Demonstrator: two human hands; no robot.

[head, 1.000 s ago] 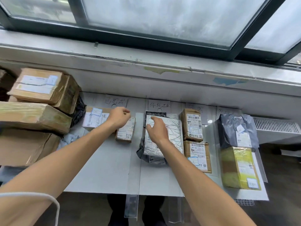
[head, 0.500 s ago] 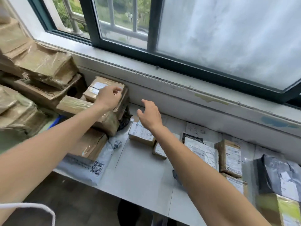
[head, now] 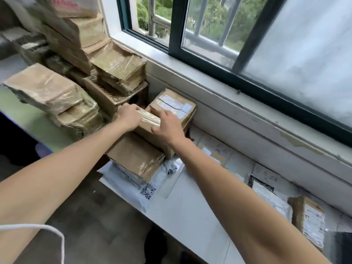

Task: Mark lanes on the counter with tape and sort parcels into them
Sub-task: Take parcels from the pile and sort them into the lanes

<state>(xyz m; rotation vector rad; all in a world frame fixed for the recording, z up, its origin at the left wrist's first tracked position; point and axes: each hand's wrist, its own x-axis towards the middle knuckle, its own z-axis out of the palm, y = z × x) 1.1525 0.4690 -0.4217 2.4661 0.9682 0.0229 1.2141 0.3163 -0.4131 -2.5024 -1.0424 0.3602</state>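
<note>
Both hands have now closed on one parcel, a long taped box (head: 149,120) lying just above the middle of the view. The left hand (head: 129,116) grips its 9 o'clock end with the fingers curled over the far edge. The right hand (head: 167,126) clasps the 3 o'clock end, thumb on the near face and fingers laid over the top.

Half a second ago the left hand sat at the labelled box (head: 173,106) and the right hand hung open in the air above the small parcels. That labelled box now stands untouched at 1 o'clock of the long one, against the wall under the window (head: 200,52).

The long box rests on a flat cardboard parcel (head: 136,156), which lies on a white mailer (head: 147,190) with a QR code, at the 9 o'clock end of the counter (head: 190,210).

The view has swung further left since then. The pile of taped bundles (head: 118,68) fills the 10 o'clock quarter. The sorted lanes have slid to 4 o'clock, where a silver mailer (head: 270,197), a small labelled carton (head: 312,221) and handwritten slips (head: 266,173) show.
</note>
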